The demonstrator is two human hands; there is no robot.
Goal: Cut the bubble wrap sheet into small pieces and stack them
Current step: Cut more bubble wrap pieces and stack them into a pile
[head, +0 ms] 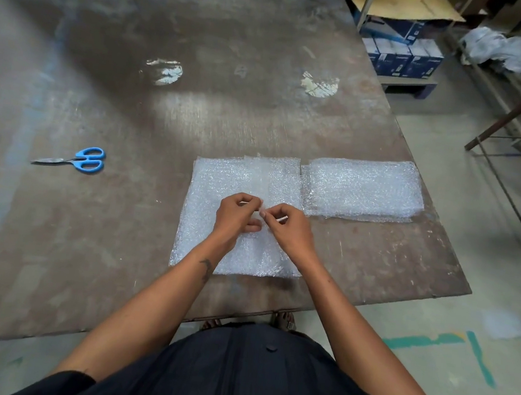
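Bubble wrap sheet: laid flat on the brown tabletop, near its front edge. Left hand and right hand: held together above the sheet's middle, fingers curled, a fold of the wrap pinched by both. Stack of cut pieces: set just beside the sheet, on its right. Blue-handled scissors: left lying well apart, to the left.

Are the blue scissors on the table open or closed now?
Closed. The blue-handled scissors lie flat on the table, their blades together as one narrow point, and no hand touches them.
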